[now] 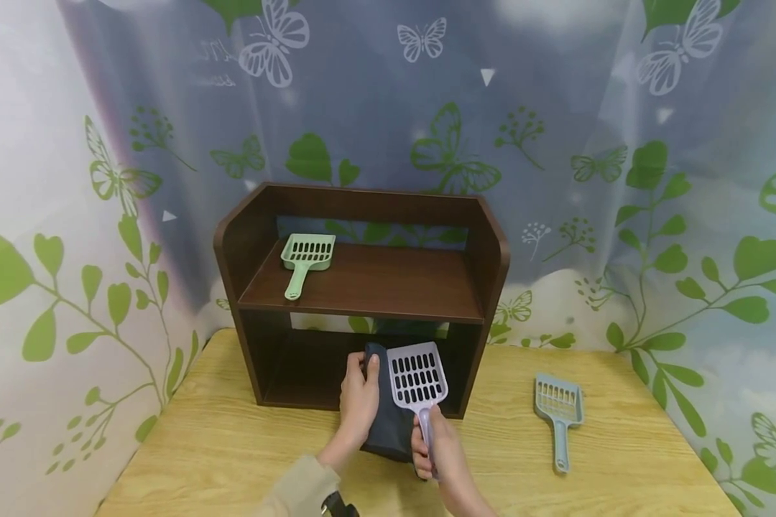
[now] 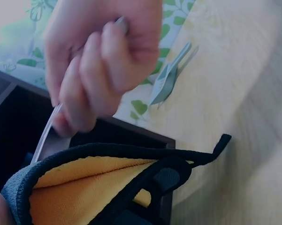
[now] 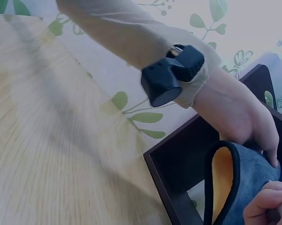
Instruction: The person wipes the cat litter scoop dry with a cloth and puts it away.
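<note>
Apparently, work on the pale-lilac slotted plastic scoop (image 1: 418,386) is unfinished: the right hand (image 1: 445,445) has its fingers wrapped around the handle, while the left hand (image 1: 361,395) grips the folded dark-blue cloth with orange lining (image 1: 388,427) beside and partly behind its head. 1 pale-green slotted plastic scoop (image 1: 307,259) lies on the dark-brown wooden shelf (image 1: 388,283), 1 grey-blue slotted plastic scoop (image 1: 559,413) on the pale wooden desk (image 1: 504,459); whether those 2 are done cannot be told.
</note>
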The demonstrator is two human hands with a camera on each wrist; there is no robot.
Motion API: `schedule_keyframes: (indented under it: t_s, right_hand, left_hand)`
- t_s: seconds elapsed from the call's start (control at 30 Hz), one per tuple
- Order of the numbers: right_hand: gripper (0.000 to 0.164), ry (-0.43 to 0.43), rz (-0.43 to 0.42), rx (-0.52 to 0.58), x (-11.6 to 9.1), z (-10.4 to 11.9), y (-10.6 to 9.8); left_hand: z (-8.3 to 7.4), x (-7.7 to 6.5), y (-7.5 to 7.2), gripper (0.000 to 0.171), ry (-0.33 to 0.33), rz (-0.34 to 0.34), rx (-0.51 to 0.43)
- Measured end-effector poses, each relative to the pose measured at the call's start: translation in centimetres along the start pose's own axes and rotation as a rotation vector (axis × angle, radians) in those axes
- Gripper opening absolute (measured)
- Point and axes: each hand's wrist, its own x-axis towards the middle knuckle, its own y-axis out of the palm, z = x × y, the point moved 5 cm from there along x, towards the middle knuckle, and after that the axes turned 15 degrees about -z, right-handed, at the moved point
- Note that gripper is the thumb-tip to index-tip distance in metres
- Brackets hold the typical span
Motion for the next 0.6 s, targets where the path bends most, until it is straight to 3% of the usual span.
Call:
schedule_keyframes:
  t_s: [0.2,0.33,0.6]
  right_hand:
    - [0.044,-0.049,0.037,-0.085,-0.5,-0.2,-0.2]
    - [0.043,-0.042,0.059,-0.143,-0.7,-0.2,-0.8]
    - [0.045,-0.012,0.225,-0.244,-0.6,0.4,-2.3]
  left_hand:
    - [-0.2,1.4,-0.4,0.027,-0.006,0.01,0.021]
    - [-0.2,2.3,-0.7,0.03,0.034,0.046,0.061]
    - [-0.5,3.8,-0.8,0.033,0.168,0.242,0.11]
